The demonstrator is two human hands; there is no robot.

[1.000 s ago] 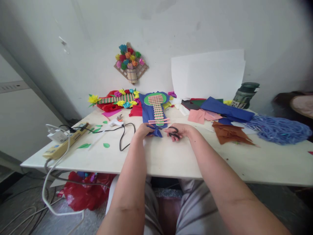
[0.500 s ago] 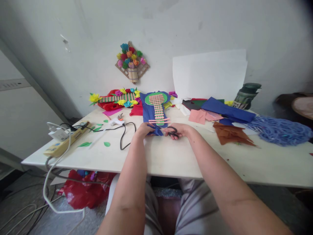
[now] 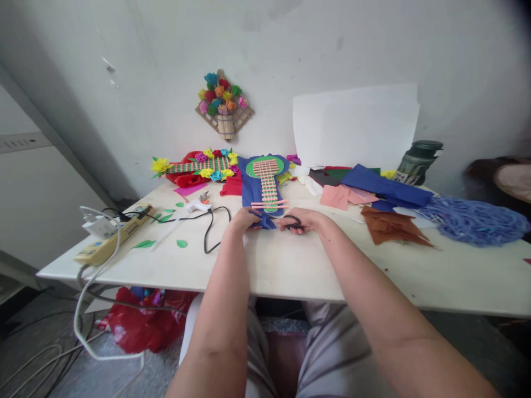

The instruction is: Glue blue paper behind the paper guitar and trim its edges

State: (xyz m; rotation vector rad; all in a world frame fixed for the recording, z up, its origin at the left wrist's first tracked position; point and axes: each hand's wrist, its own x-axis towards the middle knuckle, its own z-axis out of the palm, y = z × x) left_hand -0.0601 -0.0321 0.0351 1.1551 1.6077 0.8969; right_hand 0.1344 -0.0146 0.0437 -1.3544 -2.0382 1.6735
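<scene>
- L hand (image 3: pixel 244 220): fingers closed on a small, folded, dark-blue paper piece (image 3: pixel 266 222), gripped at its L side.
- R hand (image 3: pixel 305 220): fingers wrapped round the black loop handles of a pair of black-handled scissors (image 3: pixel 292 222); tips point L, twd the paper. Blade gap too small to tell.
- Paper posn: btwn both hands, nr mid-table, above the off-white flat tabletop (image 3: pixel 290 271); contact w/ top can't be told.
- Just beyond hands: green, round-headed, long-necked card shape w/ pink stick lattice (image 3: pixel 269 182), lying on a larger dark-blue paper sheet (image 3: pixel 250 190). Two loose-looking pink sticks (image 3: pixel 269 204) cross its near end (fixing can't be confirmed).
- L of hands: white glue gun w/ black cord (image 3: pixel 197 206); green leaf-shaped cut-out (image 3: pixel 181 243) nearer the front edge.
- R of hands: crumpled brown paper sheet (image 3: pixel 392 225), well apart from scissors.
</scene>
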